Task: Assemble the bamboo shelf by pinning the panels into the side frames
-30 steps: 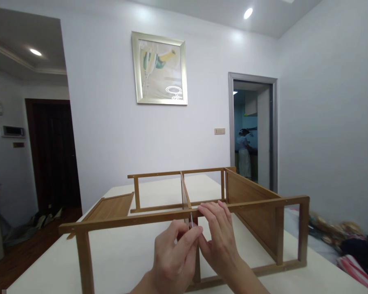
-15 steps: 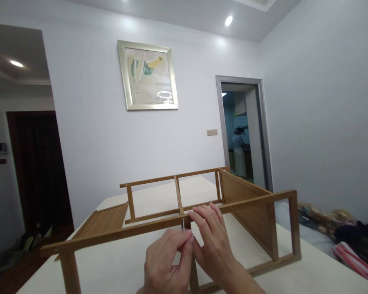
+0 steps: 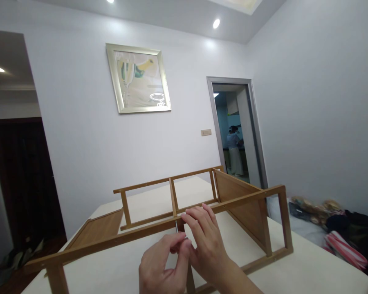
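A bamboo shelf frame (image 3: pixel 242 200) lies on its side on a white table (image 3: pixel 309 261). My left hand (image 3: pixel 162 265) is pinched shut on a small metal hex key (image 3: pixel 176 226) that stands against the underside of the near top rail. My right hand (image 3: pixel 204 239) rests on that rail just right of the key, fingers curled over the wood beside the middle divider slat. A solid bamboo panel (image 3: pixel 236 196) forms the frame's right end. A loose bamboo shelf board (image 3: pixel 95 230) lies at the left.
A framed picture (image 3: pixel 138 77) hangs on the far wall. A doorway (image 3: pixel 236 130) at the right shows another person standing in a kitchen. Clothes and bags (image 3: pixel 334 222) are piled right of the table. A dark door (image 3: pixel 21 179) is at the left.
The view has swung right and tilted, so everything has slid left in the picture. My hands have stayed on the rail, the left one turning the key slightly.
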Demonstrator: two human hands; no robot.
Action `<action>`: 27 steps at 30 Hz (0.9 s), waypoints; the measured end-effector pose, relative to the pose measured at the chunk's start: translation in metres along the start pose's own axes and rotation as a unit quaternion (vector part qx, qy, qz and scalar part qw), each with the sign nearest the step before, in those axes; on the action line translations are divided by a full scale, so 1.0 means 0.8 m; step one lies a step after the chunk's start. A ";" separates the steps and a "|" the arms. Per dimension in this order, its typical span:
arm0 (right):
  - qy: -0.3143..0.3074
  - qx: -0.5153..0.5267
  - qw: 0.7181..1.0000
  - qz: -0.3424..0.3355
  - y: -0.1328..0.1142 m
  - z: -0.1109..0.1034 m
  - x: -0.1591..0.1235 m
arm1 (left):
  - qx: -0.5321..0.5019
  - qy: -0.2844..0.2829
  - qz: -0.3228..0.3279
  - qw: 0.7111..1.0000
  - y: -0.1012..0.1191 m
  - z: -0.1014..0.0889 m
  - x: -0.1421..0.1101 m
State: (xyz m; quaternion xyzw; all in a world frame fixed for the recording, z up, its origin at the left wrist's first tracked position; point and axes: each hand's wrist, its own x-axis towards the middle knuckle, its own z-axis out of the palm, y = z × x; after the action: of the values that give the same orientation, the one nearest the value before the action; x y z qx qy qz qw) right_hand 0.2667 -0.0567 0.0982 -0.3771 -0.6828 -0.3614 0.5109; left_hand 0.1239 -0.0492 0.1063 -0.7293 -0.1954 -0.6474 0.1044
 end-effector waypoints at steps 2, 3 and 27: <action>0.002 0.000 1.000 0.001 0.000 0.001 -0.001 | 0.015 0.003 0.017 1.000 0.000 0.000 0.004; 0.003 -0.001 1.000 0.003 0.000 0.001 -0.001 | 0.019 0.003 0.021 1.000 0.001 0.000 0.006; 0.009 0.010 1.000 0.028 -0.005 0.002 0.005 | 0.093 0.000 0.025 0.995 -0.001 0.003 0.000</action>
State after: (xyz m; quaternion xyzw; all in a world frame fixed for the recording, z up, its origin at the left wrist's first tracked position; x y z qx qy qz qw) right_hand 0.2622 -0.0566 0.1014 -0.3878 -0.6711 -0.3435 0.5304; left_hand 0.1255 -0.0473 0.1063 -0.7210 -0.2363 -0.6238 0.1877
